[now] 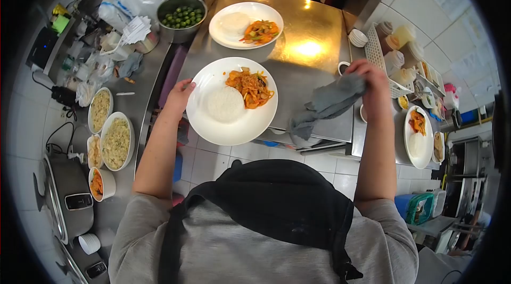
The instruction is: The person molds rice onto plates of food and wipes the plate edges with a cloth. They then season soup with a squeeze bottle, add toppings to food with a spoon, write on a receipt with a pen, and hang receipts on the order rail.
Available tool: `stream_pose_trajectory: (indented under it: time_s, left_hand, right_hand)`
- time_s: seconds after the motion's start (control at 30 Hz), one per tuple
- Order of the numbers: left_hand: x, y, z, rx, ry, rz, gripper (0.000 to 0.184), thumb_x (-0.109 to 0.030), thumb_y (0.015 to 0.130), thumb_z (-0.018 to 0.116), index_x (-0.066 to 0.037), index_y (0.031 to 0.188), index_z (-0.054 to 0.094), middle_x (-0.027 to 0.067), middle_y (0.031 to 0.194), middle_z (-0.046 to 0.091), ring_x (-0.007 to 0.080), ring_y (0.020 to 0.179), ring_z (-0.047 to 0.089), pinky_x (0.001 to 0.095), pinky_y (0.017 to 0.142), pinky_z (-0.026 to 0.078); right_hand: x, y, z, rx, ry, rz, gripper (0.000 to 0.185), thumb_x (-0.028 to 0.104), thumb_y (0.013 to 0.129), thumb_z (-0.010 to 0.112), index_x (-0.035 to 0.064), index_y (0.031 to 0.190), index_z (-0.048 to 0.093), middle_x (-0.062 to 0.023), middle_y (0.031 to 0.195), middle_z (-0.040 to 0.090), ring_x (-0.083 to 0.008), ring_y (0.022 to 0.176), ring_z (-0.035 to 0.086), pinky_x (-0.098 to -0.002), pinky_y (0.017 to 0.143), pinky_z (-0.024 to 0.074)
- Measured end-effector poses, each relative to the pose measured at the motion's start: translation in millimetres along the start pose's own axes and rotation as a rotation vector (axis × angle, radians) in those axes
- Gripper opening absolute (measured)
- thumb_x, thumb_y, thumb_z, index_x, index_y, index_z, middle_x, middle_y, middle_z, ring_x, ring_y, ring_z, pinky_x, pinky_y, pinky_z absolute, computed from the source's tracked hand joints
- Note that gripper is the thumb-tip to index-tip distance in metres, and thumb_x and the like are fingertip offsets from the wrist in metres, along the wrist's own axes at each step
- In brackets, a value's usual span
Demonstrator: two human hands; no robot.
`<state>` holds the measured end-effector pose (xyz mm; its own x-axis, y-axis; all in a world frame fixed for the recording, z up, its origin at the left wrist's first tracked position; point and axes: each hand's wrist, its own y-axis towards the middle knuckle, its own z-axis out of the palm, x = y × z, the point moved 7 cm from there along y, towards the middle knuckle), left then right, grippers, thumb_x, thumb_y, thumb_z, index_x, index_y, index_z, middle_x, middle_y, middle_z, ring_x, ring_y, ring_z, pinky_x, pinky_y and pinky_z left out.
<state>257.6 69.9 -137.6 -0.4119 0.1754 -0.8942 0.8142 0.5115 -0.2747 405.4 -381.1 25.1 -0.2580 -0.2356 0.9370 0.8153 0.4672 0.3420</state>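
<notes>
My left hand (181,94) grips the left rim of a white plate (207,124), thumb on top and fingers hidden below. On that plate sit a mound of white rice (225,104) and an orange stir-fry (250,88). My right hand (368,79) is closed around a grey cloth (332,100), which hangs down to the left over the steel counter. Just beyond, a second white plate (219,33) holds rice and a similar stir-fry (260,32). A small cup of dark sauce (344,67) stands beside my right hand.
A metal pot (182,33) of green citrus fruits stands at the back left. White dishes of fried rice (117,140) line the left counter. Sauce bottles fill a white basket (377,52) on the right, near another plated meal (418,148). The steel counter (314,23) lies ahead.
</notes>
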Motion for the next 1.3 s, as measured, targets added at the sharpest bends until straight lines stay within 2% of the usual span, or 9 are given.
stream_pose_trajectory:
  time_s: [0.13, 0.2, 0.33, 0.43, 0.53, 0.7, 0.77, 0.97, 1.3]
  left_hand:
    - [26, -34, -17, -0.187, -0.409, 0.014, 0.052, -0.03, 0.09, 0.053, -0.002, 0.131, 0.037, 0.0126, 0.114, 0.055, 0.0181, 0.101, 0.054, 0.029, 0.086, 0.043]
    - [47, -64, -14, -0.284, -0.516, 0.021, 0.059, -0.03, 0.09, 0.052, -0.003, 0.136, 0.027, 0.0135, 0.12, 0.051, 0.0186, 0.104, 0.052, 0.0287, 0.088, 0.041]
    - [36, -125, 20, -0.274, -0.509, -0.089, 0.055, -0.018, 0.088, 0.049, -0.004, 0.136, 0.024, 0.0141, 0.123, 0.047, 0.0229, 0.105, 0.053, 0.0362, 0.082, 0.05]
    - [51, -129, 43, 0.007, -0.544, -0.217, 0.051, -0.014, 0.086, 0.047, -0.004, 0.132, 0.027, 0.0157, 0.123, 0.046, 0.025, 0.105, 0.054, 0.0388, 0.074, 0.054]
    - [63, -120, 42, 0.053, -0.614, -0.321, 0.045, -0.014, 0.085, 0.046, -0.004, 0.127, 0.032, 0.0171, 0.116, 0.052, 0.0253, 0.094, 0.06, 0.0375, 0.068, 0.054]
    - [70, -120, 51, 0.485, -0.548, -0.437, 0.039, -0.023, 0.088, 0.044, -0.003, 0.12, 0.037, 0.0131, 0.091, 0.062, 0.022, 0.071, 0.064, 0.0318, 0.062, 0.051]
    - [70, -122, 51, 0.461, -0.555, -0.431, 0.037, -0.024, 0.088, 0.044, -0.002, 0.118, 0.04, 0.0133, 0.091, 0.062, 0.0219, 0.072, 0.064, 0.0321, 0.061, 0.051]
    - [58, -124, 47, 0.373, -0.548, -0.414, 0.035, -0.026, 0.088, 0.043, 0.0, 0.111, 0.047, 0.0146, 0.089, 0.063, 0.0219, 0.071, 0.064, 0.0327, 0.059, 0.051]
    - [66, -120, 48, 0.491, -0.553, -0.398, 0.034, -0.023, 0.089, 0.041, 0.001, 0.111, 0.049, 0.0163, 0.089, 0.063, 0.0219, 0.073, 0.064, 0.0322, 0.06, 0.053]
  right_hand:
    - [-87, -48, 60, 0.161, -1.199, 0.272, 0.014, 0.02, 0.076, 0.06, 0.0057, 0.075, 0.059, -0.0095, 0.088, 0.056, -0.0271, 0.086, 0.053, -0.0352, 0.08, 0.0411]
    - [-111, -86, 94, 0.115, -1.518, -0.111, 0.019, 0.024, 0.074, 0.064, 0.007, 0.081, 0.059, -0.0101, 0.094, 0.052, -0.0305, 0.091, 0.049, -0.0422, 0.082, 0.0394]
    - [-130, -83, 99, 0.157, -1.581, -0.048, 0.027, 0.018, 0.071, 0.065, 0.0077, 0.095, 0.057, -0.0096, 0.104, 0.05, -0.0297, 0.096, 0.048, -0.0439, 0.085, 0.0374]
    - [-107, -65, 110, 0.138, -1.691, -0.011, 0.028, 0.016, 0.071, 0.065, 0.0082, 0.097, 0.057, -0.0096, 0.105, 0.05, -0.0288, 0.098, 0.049, -0.0435, 0.084, 0.0377]
    - [-78, -57, 126, 0.182, -1.615, 0.043, 0.034, 0.016, 0.069, 0.067, 0.0119, 0.102, 0.06, -0.0087, 0.105, 0.051, -0.0286, 0.1, 0.049, -0.0466, 0.087, 0.0366]
    - [-104, -50, 112, 0.292, -1.577, 0.213, 0.019, 0.018, 0.07, 0.068, 0.0103, 0.087, 0.067, -0.0064, 0.101, 0.054, -0.0291, 0.099, 0.05, -0.0472, 0.088, 0.0369]
    - [-88, -42, 121, 0.092, -1.261, -0.014, 0.009, 0.015, 0.072, 0.068, 0.0067, 0.076, 0.066, -0.006, 0.099, 0.054, -0.0295, 0.09, 0.054, -0.0402, 0.079, 0.0437]
    - [-118, -57, 169, -0.069, -0.778, 0.169, 0.009, 0.009, 0.072, 0.07, 0.0039, 0.076, 0.065, -0.011, 0.094, 0.052, -0.0245, 0.073, 0.056, -0.0338, 0.066, 0.0482]
    - [-156, 0, 149, -0.136, -0.908, 0.356, 0.01, 0.011, 0.072, 0.07, 0.004, 0.076, 0.063, -0.0104, 0.076, 0.059, -0.0192, 0.069, 0.057, -0.0321, 0.066, 0.0478]
